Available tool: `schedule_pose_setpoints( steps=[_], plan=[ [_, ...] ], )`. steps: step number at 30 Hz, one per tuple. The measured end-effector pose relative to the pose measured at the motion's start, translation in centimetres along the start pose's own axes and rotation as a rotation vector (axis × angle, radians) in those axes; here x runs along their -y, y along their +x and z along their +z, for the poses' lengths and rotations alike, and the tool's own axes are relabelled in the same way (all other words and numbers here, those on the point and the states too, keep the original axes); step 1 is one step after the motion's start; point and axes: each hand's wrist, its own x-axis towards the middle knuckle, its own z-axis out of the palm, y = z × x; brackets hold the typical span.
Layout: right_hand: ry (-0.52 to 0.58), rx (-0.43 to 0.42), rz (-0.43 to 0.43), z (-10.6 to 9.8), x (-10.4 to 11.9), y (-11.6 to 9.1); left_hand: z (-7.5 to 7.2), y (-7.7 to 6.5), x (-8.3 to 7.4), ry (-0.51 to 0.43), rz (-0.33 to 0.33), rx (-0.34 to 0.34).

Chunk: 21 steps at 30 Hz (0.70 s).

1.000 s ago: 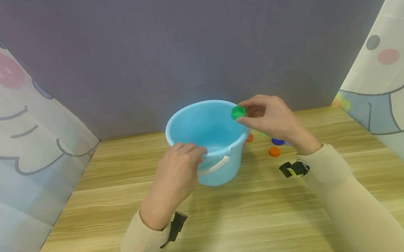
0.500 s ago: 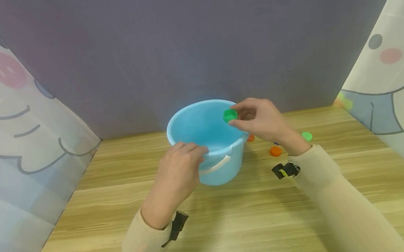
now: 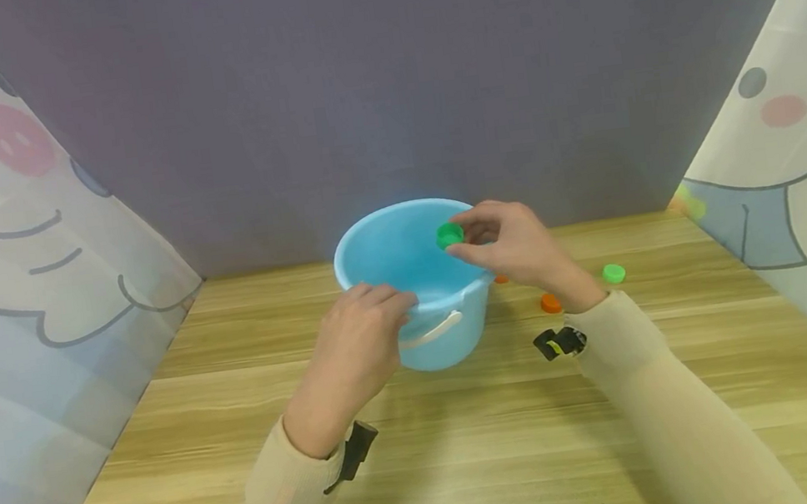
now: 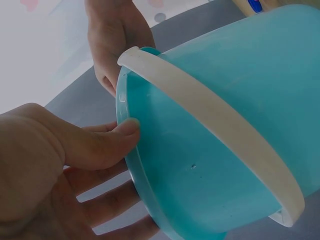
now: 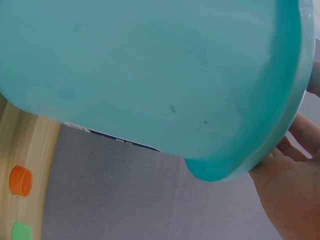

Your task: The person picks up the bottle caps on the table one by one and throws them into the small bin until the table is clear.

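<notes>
A light blue bucket (image 3: pixel 470 332) stands on the wooden table, its white handle (image 4: pixel 210 115) hanging down the near side. At the near rim, my left hand (image 3: pixel 350 347) grips the bucket, with the thumb outside and the other fingers reaching over to the inner side, as the left wrist view shows. My right hand (image 3: pixel 524 250) pinches a green bottle cap (image 3: pixel 449 235) between thumb and fingers, over the right part of the bucket's opening. In the right wrist view the bucket wall hides the cap and the fingertips.
To the right of the bucket lie an orange cap (image 3: pixel 550 303), a second orange cap (image 3: pixel 501 279) partly behind it, and a light green cap (image 3: pixel 614 273). A blue cap (image 4: pixel 255 5) shows in the left wrist view. A grey panel (image 3: pixel 385 103) rises behind the table.
My right hand has moved left with the green cap, from the bucket's right rim to over its opening. The light green cap has come into view. My left hand stays on the rim.
</notes>
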Motion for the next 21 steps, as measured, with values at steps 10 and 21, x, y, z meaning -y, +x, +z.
schedule_pose_setpoints(
  steps=[10, 21],
  plan=[
    [0.021, -0.010, 0.003, 0.12, 0.03, -0.01, -0.03, 0.04, -0.01, 0.002, 0.004, 0.001],
    [0.050, -0.015, -0.001, -0.23, 0.04, -0.15, 0.06, -0.04, 0.03, 0.000, -0.004, 0.005]
  ],
)
